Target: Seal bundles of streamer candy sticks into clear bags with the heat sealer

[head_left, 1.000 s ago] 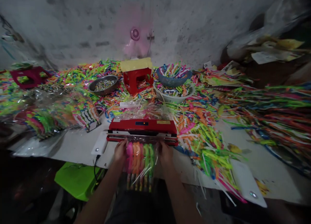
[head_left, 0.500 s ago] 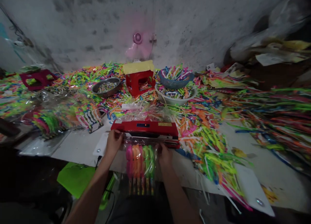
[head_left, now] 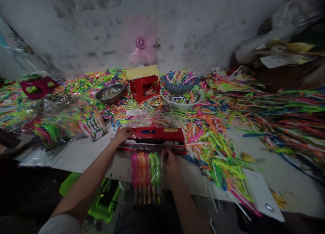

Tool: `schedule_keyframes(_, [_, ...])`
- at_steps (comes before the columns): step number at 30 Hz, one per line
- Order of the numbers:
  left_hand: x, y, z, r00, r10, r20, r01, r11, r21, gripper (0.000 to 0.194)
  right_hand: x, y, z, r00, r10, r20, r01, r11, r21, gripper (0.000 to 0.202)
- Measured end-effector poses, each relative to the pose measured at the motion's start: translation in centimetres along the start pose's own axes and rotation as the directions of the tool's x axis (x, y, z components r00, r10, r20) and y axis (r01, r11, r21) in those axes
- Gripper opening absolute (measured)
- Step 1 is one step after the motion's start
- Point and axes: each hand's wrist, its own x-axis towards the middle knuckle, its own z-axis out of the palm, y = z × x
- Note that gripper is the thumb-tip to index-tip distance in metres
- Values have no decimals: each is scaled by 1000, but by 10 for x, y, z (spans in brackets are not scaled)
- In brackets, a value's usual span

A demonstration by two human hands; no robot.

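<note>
A clear plastic bag (head_left: 146,171) hangs over the table's front edge, its top at a red bag sealer (head_left: 159,134). Inside are several pink, orange and green stretchy figures in a row with patterned lower ends. My right hand (head_left: 172,161) pinches the bag's upper right edge, just in front of the sealer. My left hand (head_left: 123,135) is at the left end of the sealer's top, fingers drawn together. Clear film shows beside its fingertips, but whether they grip it is hidden. An orange light glows on the sealer's small panel.
Colourful stretchy strips (head_left: 215,142) cover much of the table. Behind the sealer stand a red stool (head_left: 135,90), a metal bowl (head_left: 98,95) and a blue basin (head_left: 166,85) on a white one. Filled bags (head_left: 68,122) lie at left. A pink fan (head_left: 140,43) spins near the wall.
My left hand has moved from the bag's upper left edge, up and forward onto the sealer's left end. My right hand keeps its place at the bag. The view has shifted slightly.
</note>
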Motion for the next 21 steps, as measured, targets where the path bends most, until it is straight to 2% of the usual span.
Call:
schedule_keyframes(2, [-6,0,2,999,36,24,-35,999,-10,14,0,-4,-12,1000,7,0,-7,998,-57,28])
schedule_keyframes(4, [-13,0,4,998,68,14,-67,998,-20,17,0,-14,-27,1000,4,-5,-5,990,-140,30])
schedule_keyframes(6, [-20,1,6,996,86,-15,-86,996,-25,22,-1,-33,-37,988,-150,-21,136,938,-319,31])
schedule_keyframes(7, [-22,2,7,995,91,-35,-92,995,-28,25,-1,-45,-36,959,-284,3,257,862,-437,31])
schedule_keyframes(8, [-24,3,9,994,96,-53,-98,995,-32,27,-1,-58,-30,899,-431,74,397,734,-550,30])
schedule_keyframes(9, [-25,4,10,993,100,-69,-102,994,-36,28,0,-72,-18,816,-543,199,530,565,-633,30])
schedule_keyframes(10, [-25,5,10,991,103,-81,-107,993,-40,29,1,-84,-1,731,-573,370,643,398,-654,29])
schedule_keyframes(11, [-24,6,11,991,104,-87,-108,993,-42,30,3,-94,20,645,-538,544,737,248,-628,27])
schedule_keyframes(12, [-24,7,11,991,103,-87,-107,993,-42,31,4,-102,44,576,-432,694,801,125,-586,28])
schedule_keyframes(13, [-23,8,11,991,101,-88,-105,994,-41,31,6,-106,69,548,-287,786,827,45,-560,30])
schedule_keyframes(15, [-21,9,11,991,95,-95,-99,994,-35,32,8,-104,115,580,36,814,815,-9,-580,28])
schedule_keyframes(16, [-20,9,11,991,92,-98,-95,995,-30,33,9,-99,133,584,115,804,810,-9,-587,24])
schedule_keyframes(18, [-19,9,10,990,85,-109,-88,996,-20,33,11,-87,157,593,211,777,793,17,-609,17])
schedule_keyframes(21, [-20,6,9,988,69,-141,-70,998,-2,33,18,-73,165,606,242,758,765,84,-638,25])
